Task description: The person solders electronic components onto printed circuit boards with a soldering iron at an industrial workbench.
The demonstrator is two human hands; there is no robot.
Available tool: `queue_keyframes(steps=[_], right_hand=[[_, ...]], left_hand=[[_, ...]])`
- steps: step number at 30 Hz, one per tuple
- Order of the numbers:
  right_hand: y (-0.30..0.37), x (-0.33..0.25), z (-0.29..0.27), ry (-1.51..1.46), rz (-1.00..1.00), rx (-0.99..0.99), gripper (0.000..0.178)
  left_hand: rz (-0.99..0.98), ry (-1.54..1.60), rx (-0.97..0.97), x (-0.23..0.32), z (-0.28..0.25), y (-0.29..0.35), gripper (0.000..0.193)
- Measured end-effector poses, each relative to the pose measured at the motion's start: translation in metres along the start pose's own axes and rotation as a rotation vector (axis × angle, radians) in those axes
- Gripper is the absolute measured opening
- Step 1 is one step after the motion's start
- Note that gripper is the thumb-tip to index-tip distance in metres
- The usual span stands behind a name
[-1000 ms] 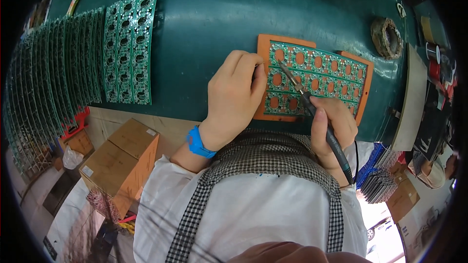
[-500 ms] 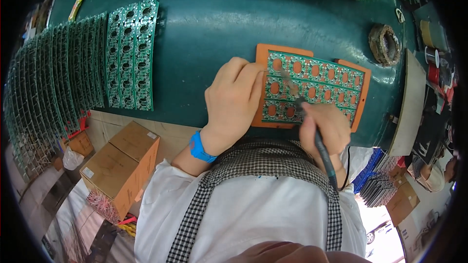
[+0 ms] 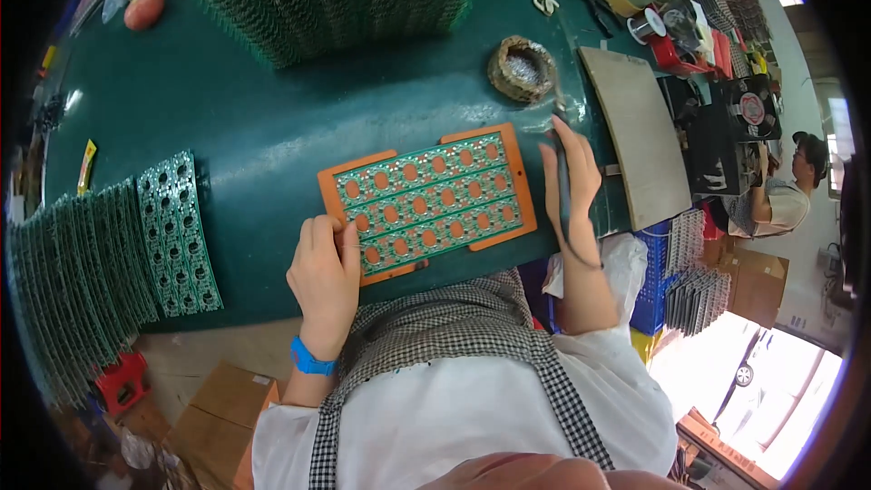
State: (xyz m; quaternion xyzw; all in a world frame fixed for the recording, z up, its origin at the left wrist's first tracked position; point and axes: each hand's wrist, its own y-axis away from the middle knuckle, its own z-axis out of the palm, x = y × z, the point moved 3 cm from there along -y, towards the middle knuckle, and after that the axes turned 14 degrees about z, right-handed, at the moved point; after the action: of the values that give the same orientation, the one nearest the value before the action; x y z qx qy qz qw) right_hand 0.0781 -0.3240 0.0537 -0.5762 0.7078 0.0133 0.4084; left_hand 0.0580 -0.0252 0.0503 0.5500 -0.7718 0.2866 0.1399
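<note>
A green circuit board panel (image 3: 426, 200) with rows of oval cutouts lies in an orange tray (image 3: 521, 172) in front of me. At the tray's left edge, my left hand (image 3: 325, 272) is closed in a pinch, a thin strand like solder wire (image 3: 352, 246) showing at its fingertips. To the right of the tray, my right hand (image 3: 578, 181) grips a soldering iron (image 3: 563, 186). The iron's front end points away from me, close to a round, crusted pot (image 3: 523, 70); its tip is blurred.
Several panels (image 3: 177, 236) stand in a row at the left, and a larger stack (image 3: 336, 0) fills the far side. A grey board (image 3: 635, 136) lies right of the iron. Beyond it are a wire spool (image 3: 646, 26) and a person (image 3: 785, 195). Cardboard boxes (image 3: 218, 417) sit below left.
My right hand has lifted the soldering iron off the panel and moved it right, toward the round pot. My left hand stays at the tray's left edge. The view has swung to the right.
</note>
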Motion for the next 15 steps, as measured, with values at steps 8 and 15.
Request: queue_keyframes(steps=[8, 15], right_hand=[[0.047, 0.015, 0.0, -0.237, 0.113, -0.045, 0.023], [0.047, 0.007, -0.006, -0.267, 0.066, -0.083, 0.023]], left_hand=[[-0.049, -0.215, -0.096, 0.013, 0.004, -0.002, 0.017], [-0.028, -0.269, 0.02, 0.033, 0.0, -0.009, 0.013]])
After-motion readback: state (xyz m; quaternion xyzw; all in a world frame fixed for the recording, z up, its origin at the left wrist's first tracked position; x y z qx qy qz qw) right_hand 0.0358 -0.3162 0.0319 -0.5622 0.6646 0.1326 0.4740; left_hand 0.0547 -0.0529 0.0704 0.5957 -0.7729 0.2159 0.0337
